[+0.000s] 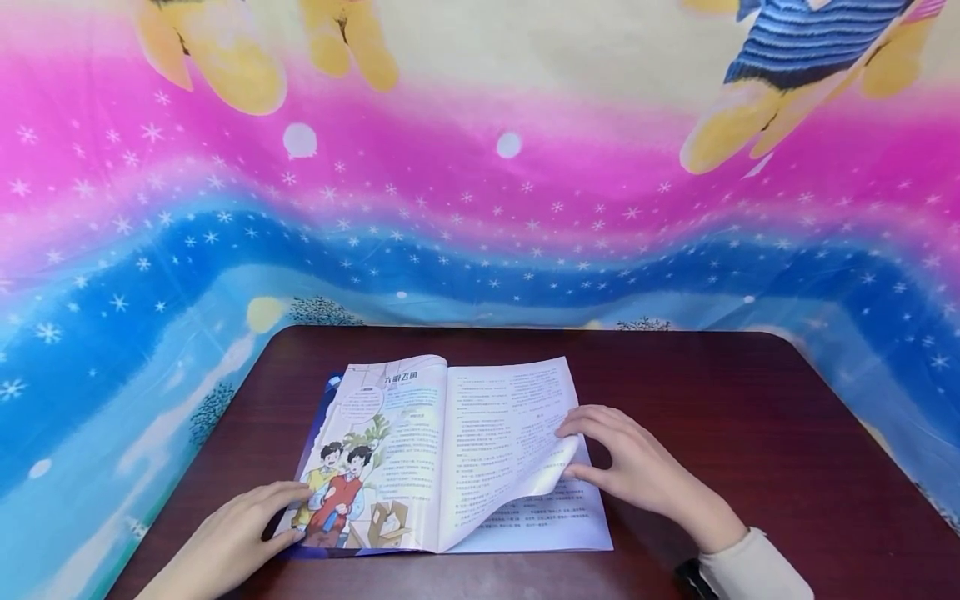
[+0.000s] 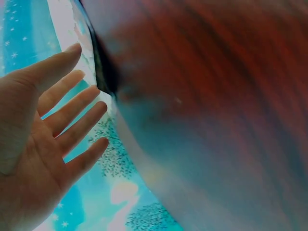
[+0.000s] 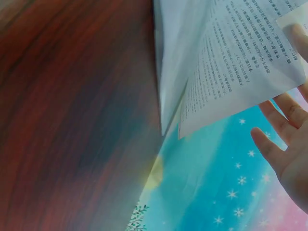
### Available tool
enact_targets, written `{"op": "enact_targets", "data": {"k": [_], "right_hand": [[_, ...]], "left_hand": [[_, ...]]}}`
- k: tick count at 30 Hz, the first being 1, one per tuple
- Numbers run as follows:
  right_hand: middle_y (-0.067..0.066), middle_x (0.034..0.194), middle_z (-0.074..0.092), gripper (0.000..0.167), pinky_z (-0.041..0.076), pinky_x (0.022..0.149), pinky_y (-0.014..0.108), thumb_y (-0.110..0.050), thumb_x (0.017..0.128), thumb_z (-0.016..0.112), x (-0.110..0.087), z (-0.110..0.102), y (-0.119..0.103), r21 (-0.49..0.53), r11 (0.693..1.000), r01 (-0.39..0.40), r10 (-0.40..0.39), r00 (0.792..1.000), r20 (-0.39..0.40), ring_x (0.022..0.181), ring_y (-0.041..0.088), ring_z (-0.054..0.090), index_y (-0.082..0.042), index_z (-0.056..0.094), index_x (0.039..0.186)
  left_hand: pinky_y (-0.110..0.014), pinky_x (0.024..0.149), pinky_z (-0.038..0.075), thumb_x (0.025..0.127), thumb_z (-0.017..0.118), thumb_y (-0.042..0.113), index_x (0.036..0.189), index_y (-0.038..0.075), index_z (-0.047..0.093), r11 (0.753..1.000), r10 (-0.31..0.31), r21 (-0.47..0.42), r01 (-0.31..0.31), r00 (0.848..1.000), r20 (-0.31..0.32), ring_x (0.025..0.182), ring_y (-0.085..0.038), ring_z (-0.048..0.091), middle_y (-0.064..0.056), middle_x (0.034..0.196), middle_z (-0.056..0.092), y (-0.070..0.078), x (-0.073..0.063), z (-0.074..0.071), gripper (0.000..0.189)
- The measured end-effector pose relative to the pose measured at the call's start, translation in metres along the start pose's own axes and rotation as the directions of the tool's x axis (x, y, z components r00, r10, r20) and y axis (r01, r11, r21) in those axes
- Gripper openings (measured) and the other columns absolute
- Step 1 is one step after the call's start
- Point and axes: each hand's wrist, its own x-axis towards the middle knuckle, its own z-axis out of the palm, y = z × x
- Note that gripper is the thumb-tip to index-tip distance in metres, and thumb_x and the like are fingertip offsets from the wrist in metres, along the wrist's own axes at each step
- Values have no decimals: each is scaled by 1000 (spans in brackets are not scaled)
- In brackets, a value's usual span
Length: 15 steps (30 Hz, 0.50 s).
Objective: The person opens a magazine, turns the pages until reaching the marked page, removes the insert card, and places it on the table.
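An open magazine (image 1: 408, 450) lies on the dark red-brown table; its left page carries a drawing of two figures beside printed text. My right hand (image 1: 645, 467) pinches the right-hand page (image 1: 510, 433) by its outer edge, lifting the lower corner so that it curls over the printed page (image 1: 570, 525) beneath. In the right wrist view, the thumb lies on one side of the raised page (image 3: 240, 72), with fingers behind it. At the magazine's left edge rests my left hand (image 1: 232, 533), its fingers extended. The left wrist view shows that hand (image 2: 38, 139) with straight, spread fingers beside a dark corner of the magazine (image 2: 102, 72).
The wood-grain table (image 1: 697, 400) extends on both sides of the magazine. Behind and around it hangs a patterned cloth (image 1: 480, 217) in pink and blue with snowflakes. A light sleeve (image 1: 753, 571) and a black band (image 1: 693, 577) are at the right wrist.
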Motion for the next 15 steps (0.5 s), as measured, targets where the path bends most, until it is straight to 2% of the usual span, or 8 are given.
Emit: {"op": "enact_targets", "data": {"k": [5,9,12,15], "right_hand": [[-13,116,62,43,39,100,30,-30,74,87,5,-1,-4,14,1000,25,-24,999,-42,115,14,56,-22,68,113],[-12,116,62,45,38,100,28,-30,73,88,9,-2,-7,17,999,30,-29,998,-63,115,15,56,-23,68,112],[-12,116,62,45,38,100,28,-28,72,89,12,-2,-9,18,999,41,-40,996,-77,115,15,56,-22,68,112],[-11,116,62,45,38,100,28,-28,72,88,16,-2,-12,15,999,48,-47,995,-86,114,15,56,-21,68,112]], "left_hand": [[-55,90,50,85,78,31,122,20,70,999,42,-1,-43,997,-68,114,-31,62,-3,122,66,17,4,-4,40],[-51,90,52,85,79,25,121,23,71,995,99,-4,-101,983,-154,112,-25,63,3,120,67,33,9,-7,37],[-48,89,53,85,79,22,118,24,72,987,160,14,-161,958,-237,111,-21,64,7,119,67,45,15,-7,34],[-45,89,53,84,80,21,115,24,73,974,222,41,-221,919,-324,111,-17,64,11,117,68,56,21,-6,32]]}}
